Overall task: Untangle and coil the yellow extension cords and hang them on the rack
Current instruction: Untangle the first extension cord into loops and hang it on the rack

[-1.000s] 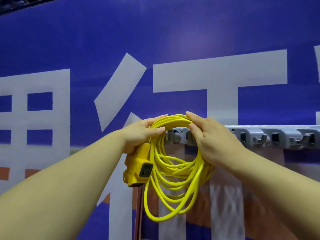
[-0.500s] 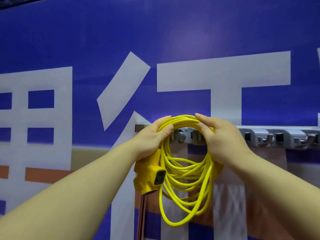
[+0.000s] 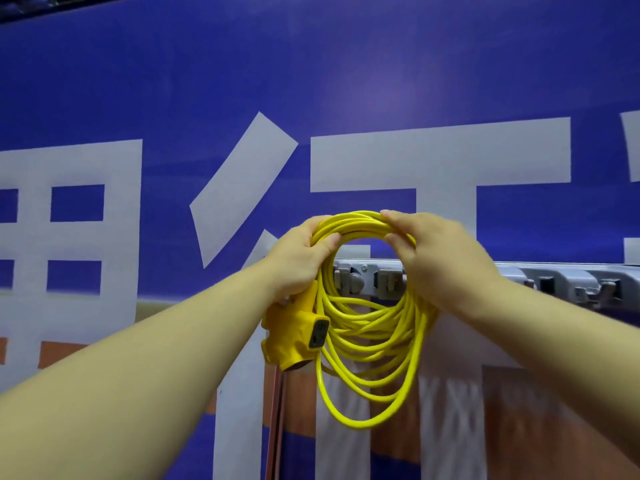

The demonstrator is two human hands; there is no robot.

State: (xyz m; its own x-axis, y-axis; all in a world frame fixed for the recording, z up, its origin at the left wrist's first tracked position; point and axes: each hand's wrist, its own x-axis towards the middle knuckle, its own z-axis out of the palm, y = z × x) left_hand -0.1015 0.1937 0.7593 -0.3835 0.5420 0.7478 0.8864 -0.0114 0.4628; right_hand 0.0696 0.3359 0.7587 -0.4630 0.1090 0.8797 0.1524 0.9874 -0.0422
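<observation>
We read one whole sign: the large white Chinese character 行 [image 3: 440,154], printed on the blue wall [image 3: 346,64] just above and behind the left grip [image 3: 298,261] and the right grip [image 3: 440,261]. Well to the left of the left grip stands part of another white character [image 3: 72,220], a grid of strokes cut by the frame edge; we cannot tell which. Up and right of the right grip a white fragment [image 3: 632,150] is likewise cropped. Just below the left grip, any lettering on the black socket face [image 3: 318,332] of the yellow extension cord [image 3: 356,224] is too small to tell.

Even bright light, soft glare, edge warping
</observation>
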